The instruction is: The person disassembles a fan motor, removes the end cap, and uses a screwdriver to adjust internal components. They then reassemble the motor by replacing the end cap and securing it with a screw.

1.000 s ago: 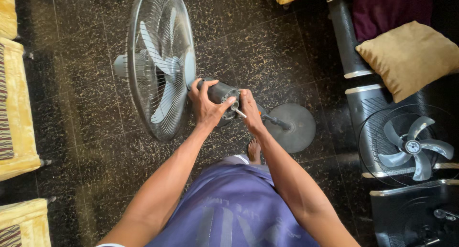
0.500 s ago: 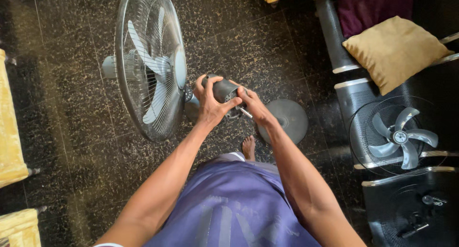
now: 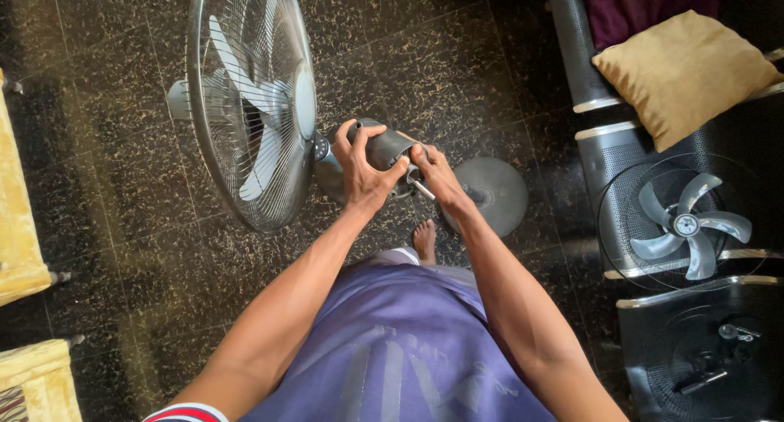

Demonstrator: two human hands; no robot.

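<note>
Yellow furniture [image 3: 20, 226] lines the left edge, with a strip of dark speckled floor [image 3: 122, 144] between it and the fan [image 3: 249, 103]. The fan stands mid-frame, its cage facing left; its long axis runs left to right, from cage through motor housing [image 3: 384, 148] toward the round base [image 3: 490, 195]. The left hand [image 3: 363, 173] wraps the housing, fingers curled tight. The right hand [image 3: 437, 177] pinches the housing's rear end. Two more fans [image 3: 686, 222] and a tan cushion [image 3: 682, 75] crowd the right.

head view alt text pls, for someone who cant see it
Seen from above, a person's left hand grips the dark motor housing behind a standing fan's wire cage, while the right hand touches its rear end. The fan's round base sits on dark speckled floor; a tan cushion lies at right.
</note>
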